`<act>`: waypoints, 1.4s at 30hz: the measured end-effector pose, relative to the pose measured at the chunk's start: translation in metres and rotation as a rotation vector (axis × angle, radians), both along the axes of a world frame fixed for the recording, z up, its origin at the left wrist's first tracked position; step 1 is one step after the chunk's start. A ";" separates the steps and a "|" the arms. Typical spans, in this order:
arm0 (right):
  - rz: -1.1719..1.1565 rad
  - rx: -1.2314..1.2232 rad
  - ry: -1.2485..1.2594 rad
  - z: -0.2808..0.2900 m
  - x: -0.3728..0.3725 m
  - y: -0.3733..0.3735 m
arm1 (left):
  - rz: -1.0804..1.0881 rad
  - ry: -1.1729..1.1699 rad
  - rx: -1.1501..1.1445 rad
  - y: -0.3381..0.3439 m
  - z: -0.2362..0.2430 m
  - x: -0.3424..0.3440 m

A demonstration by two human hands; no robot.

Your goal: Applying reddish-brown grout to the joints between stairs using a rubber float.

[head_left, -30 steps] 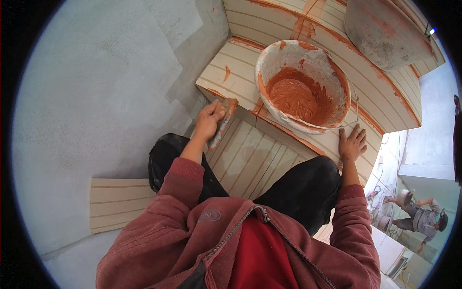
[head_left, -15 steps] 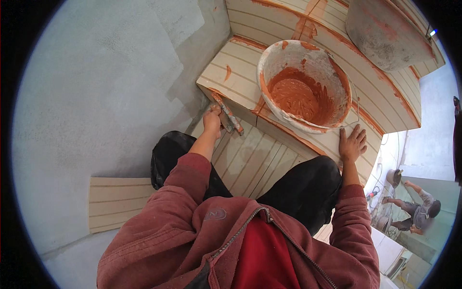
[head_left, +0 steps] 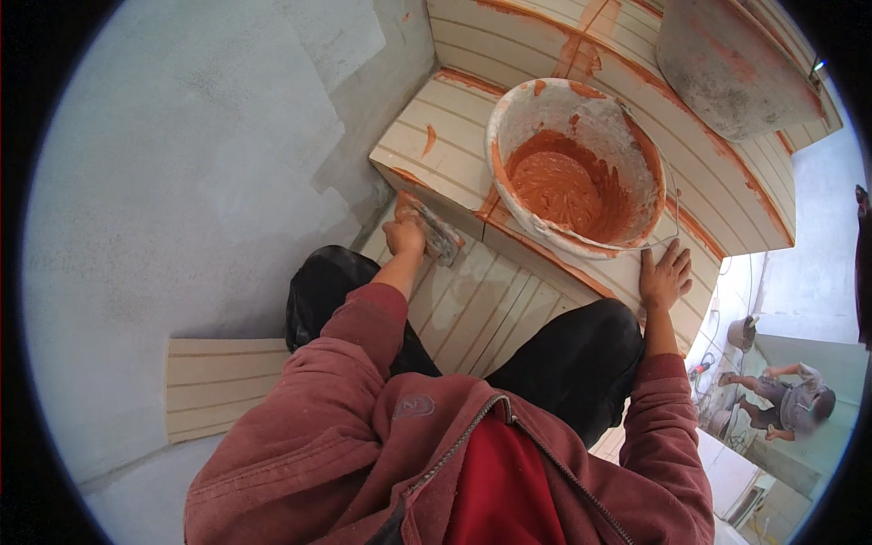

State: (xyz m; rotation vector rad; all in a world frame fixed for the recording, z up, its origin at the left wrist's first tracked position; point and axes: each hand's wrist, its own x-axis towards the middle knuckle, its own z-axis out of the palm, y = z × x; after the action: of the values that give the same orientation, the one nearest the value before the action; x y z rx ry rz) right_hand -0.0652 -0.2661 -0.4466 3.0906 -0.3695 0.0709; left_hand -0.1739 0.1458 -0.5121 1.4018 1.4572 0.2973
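In my left hand is a flat float, its face smeared with grey and orange grout. The float is against or close to the upright face of a striped tiled step, near the wall corner; I cannot tell if it touches. On that step stands a white bucket partly filled with wet orange grout. My right hand lies with fingers spread on the step's edge, empty, close to the bucket's wire handle.
Another step above carries a grey, stained bucket. A grey plastered wall bounds the left side. Below me is a lower striped tread between my knees. Far right, down on a lower level, a co-worker crouches near cables and a bucket.
My left hand has shifted slightly right, turning the float so more of its flat face shows. My right hand stays on the step. The co-worker's arms have moved.
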 end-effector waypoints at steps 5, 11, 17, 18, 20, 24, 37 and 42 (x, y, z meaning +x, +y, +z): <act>0.008 0.003 -0.024 0.000 0.000 -0.004 | 0.149 -0.519 -0.047 -0.003 0.011 0.005; 0.021 -0.010 -0.023 -0.002 0.001 -0.002 | -0.138 -0.227 0.156 0.013 0.003 -0.002; 0.011 -0.001 -0.009 -0.001 0.001 0.001 | 0.017 -0.239 0.243 0.003 0.000 0.001; 0.010 -0.002 -0.005 0.000 0.000 0.001 | 0.029 -0.360 0.229 0.004 0.002 0.004; 0.011 -0.004 0.000 -0.001 -0.001 -0.001 | -0.038 -0.226 0.188 0.003 0.005 0.005; 0.008 -0.009 -0.008 -0.005 0.000 -0.003 | -0.014 -0.121 0.188 -0.002 0.002 0.001; 0.003 0.006 -0.006 -0.002 0.001 -0.002 | -0.129 -0.091 0.201 -0.007 0.010 0.005; -0.004 -0.011 -0.001 -0.003 0.003 -0.003 | -0.116 -0.107 0.316 -0.015 0.025 0.006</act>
State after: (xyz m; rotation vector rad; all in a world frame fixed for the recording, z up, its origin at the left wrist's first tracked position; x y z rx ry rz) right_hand -0.0627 -0.2694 -0.4498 3.0791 -0.3748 0.0739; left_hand -0.1679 0.1305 -0.4867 1.6895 1.2737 0.5379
